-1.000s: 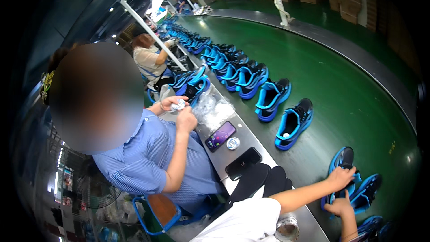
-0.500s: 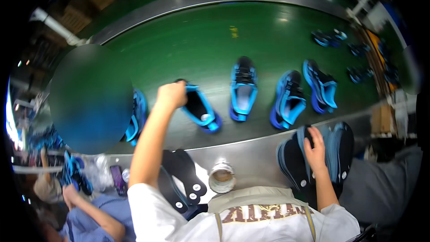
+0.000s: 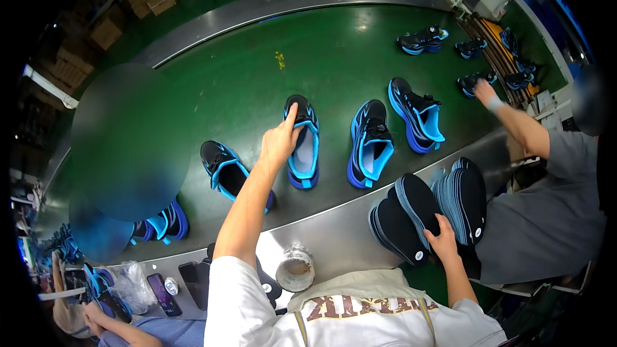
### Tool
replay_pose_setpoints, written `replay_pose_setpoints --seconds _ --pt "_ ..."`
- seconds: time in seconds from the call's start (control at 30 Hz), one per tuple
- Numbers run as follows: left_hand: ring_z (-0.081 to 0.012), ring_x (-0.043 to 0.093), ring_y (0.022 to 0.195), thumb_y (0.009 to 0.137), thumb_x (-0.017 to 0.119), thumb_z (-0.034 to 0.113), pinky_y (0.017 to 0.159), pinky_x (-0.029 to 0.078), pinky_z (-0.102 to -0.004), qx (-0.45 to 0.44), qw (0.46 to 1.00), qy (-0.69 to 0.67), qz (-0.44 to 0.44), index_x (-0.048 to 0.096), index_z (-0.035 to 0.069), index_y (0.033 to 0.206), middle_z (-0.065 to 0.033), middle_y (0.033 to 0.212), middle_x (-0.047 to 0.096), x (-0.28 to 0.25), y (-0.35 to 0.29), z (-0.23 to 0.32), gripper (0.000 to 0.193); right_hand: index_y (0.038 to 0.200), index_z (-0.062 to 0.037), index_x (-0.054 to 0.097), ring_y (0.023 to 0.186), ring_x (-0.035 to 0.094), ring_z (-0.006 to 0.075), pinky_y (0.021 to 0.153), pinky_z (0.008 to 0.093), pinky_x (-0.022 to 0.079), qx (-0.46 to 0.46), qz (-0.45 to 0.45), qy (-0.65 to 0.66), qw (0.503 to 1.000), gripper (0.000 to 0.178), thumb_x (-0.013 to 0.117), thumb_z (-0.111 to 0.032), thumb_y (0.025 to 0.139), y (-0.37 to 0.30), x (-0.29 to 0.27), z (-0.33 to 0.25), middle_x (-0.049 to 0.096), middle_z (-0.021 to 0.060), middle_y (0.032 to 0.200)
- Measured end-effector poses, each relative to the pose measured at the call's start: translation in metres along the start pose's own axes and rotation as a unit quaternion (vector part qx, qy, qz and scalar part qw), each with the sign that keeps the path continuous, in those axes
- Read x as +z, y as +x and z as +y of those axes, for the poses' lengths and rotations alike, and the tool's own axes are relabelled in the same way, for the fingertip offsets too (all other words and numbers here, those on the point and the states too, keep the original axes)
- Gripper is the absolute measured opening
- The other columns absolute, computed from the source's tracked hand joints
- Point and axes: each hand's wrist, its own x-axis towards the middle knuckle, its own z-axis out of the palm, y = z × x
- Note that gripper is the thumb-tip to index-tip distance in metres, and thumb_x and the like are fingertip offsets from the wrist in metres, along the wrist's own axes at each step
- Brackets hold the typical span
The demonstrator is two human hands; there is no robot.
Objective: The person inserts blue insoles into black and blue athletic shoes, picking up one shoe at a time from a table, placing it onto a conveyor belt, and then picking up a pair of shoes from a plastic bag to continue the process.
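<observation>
My left hand (image 3: 281, 142) is closed on the collar of a black and blue sneaker (image 3: 308, 168), with its index finger stretched along the tongue. The sneaker stands on the green belt, its opening toward me and a grey inside showing. On the metal ledge, my right hand (image 3: 446, 244) has its thumb and finger around the heel end of a black insole (image 3: 414, 200) with blue edges. That insole lies partly over another insole stack (image 3: 389, 234). A third stack of insoles (image 3: 468, 199) leans just right of it.
More sneakers stand on the belt: one (image 3: 222, 164) to the left, two (image 3: 371, 144) (image 3: 414, 119) to the right. A metal can (image 3: 295, 270) and a phone (image 3: 164, 294) rest on the ledge. At right, a co-worker's hand (image 3: 486, 94) touches another shoe; a second co-worker sits at lower left.
My left hand has gone from the left sneaker to the one right of it. My right hand has slid from atop the insole stacks to an insole's heel. The view has shifted.
</observation>
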Motion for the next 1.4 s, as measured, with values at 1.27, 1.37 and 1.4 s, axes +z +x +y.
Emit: replay_pose_setpoints --seconds 1.27,1.37,1.4 --pt "-0.0138 0.042 0.051 0.084 0.054 0.028 0.048 0.035 -0.0286 -0.197 0.927 -0.320 0.008 0.053 -0.001 0.079 -0.0074 0.054 0.045 0.003 -0.028 0.012 0.029 0.083 0.0034 0.064 0.086 0.058 0.0319 0.072 0.0379 0.050 -0.304 -0.268 -0.255 0.878 0.019 0.054 -0.008 0.072 0.160 0.081 -0.279 0.057 0.0201 0.089" --pt "-0.0045 0.034 0.056 0.087 0.053 0.027 0.047 0.029 -0.0231 -0.190 0.914 -0.358 -0.007 0.049 0.001 0.071 0.0026 0.056 0.038 0.008 -0.026 0.009 0.030 0.078 0.0023 0.063 0.084 0.057 0.0306 0.072 0.0361 0.049 -0.342 -0.193 -0.230 0.891 0.016 0.053 -0.007 0.071 0.165 0.110 -0.268 0.057 0.0194 0.089" --pt "-0.0045 0.034 0.056 0.087 0.053 0.027 0.047 0.029 -0.0229 -0.194 0.912 -0.361 -0.012 0.049 0.001 0.072 0.0025 0.057 0.038 0.007 -0.024 0.011 0.030 0.078 0.0018 0.063 0.083 0.057 0.0299 0.072 0.0356 0.048 -0.355 -0.177 -0.218 0.892 0.015 0.052 -0.007 0.072 0.172 0.120 -0.264 0.057 0.0190 0.088"
